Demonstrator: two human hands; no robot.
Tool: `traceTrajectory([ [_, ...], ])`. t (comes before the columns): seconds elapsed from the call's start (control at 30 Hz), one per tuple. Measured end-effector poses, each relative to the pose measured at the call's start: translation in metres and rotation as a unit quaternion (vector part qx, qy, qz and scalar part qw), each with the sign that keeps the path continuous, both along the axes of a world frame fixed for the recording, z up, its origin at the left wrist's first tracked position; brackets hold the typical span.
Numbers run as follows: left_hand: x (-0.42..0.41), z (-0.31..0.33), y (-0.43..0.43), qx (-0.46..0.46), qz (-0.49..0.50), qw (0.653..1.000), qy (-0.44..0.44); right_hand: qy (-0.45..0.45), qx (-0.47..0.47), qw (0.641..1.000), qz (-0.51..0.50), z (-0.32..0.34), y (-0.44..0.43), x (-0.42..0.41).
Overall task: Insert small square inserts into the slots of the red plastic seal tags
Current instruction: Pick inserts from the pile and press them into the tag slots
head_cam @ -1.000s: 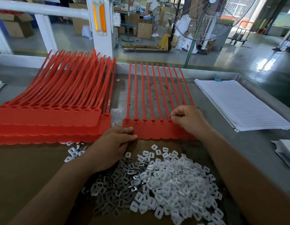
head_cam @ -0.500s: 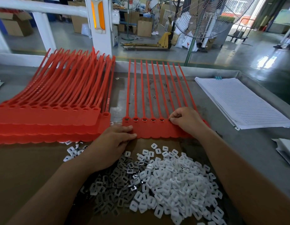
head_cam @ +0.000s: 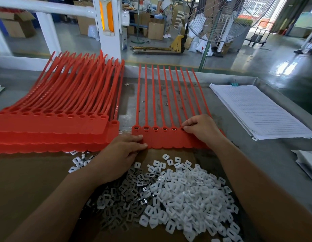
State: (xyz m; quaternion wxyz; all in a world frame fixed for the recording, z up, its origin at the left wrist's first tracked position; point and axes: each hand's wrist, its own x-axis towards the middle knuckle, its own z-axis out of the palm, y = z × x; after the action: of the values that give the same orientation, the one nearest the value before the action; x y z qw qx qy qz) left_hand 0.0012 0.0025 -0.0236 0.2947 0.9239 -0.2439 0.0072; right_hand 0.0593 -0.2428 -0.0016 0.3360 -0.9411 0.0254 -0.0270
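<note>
Red plastic seal-tag strip point(head_cam: 169, 142): 5 slots were filled, rest pending. Left hand point(head_cam: 120, 154) pressed it flat-fingered; right hand point(head_cam: 200, 128) pinched white square insert at 6th.

A flat strip of ten red seal tags point(head_cam: 169, 142) lies under the fingers, tails pointing away. The slots left of the pinched right fingers point(head_cam: 187, 124) hold inserts. Loose white square inserts point(head_cam: 186, 194) are piled nearer than both. Stacked red tags point(head_cam: 52, 130) lie left of the left fingers point(head_cam: 139, 138).
</note>
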Motion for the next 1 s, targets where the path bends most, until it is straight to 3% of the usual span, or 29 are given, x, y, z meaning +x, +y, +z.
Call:
traceTrajectory([
  [0.17, 0.001, 0.001, -0.001, -0.003, -0.001, 1.000, -0.002, -0.029, -0.039, 0.998, 0.032, 0.010, 0.007, -0.012],
  [0.3, 0.001, 0.000, 0.001, -0.002, -0.005, 1.000, -0.007, -0.031, -0.039, 0.988, 0.145, 0.026, 0.030, -0.038],
  [0.53, 0.004, -0.006, 0.002, -0.021, -0.013, 0.999, -0.028, 0.000, -0.131, 0.921, 0.366, 0.035, 0.078, -0.085],
  [0.7, 0.008, -0.012, 0.004, -0.017, -0.026, 0.998, -0.046, 0.010, -0.192, 0.905, 0.380, 0.025, 0.093, -0.095],
  [1.0, 0.008, -0.013, 0.003, -0.008, -0.027, 0.998, -0.053, 0.016, -0.134, 0.920, 0.368, 0.022, 0.090, -0.097],
])
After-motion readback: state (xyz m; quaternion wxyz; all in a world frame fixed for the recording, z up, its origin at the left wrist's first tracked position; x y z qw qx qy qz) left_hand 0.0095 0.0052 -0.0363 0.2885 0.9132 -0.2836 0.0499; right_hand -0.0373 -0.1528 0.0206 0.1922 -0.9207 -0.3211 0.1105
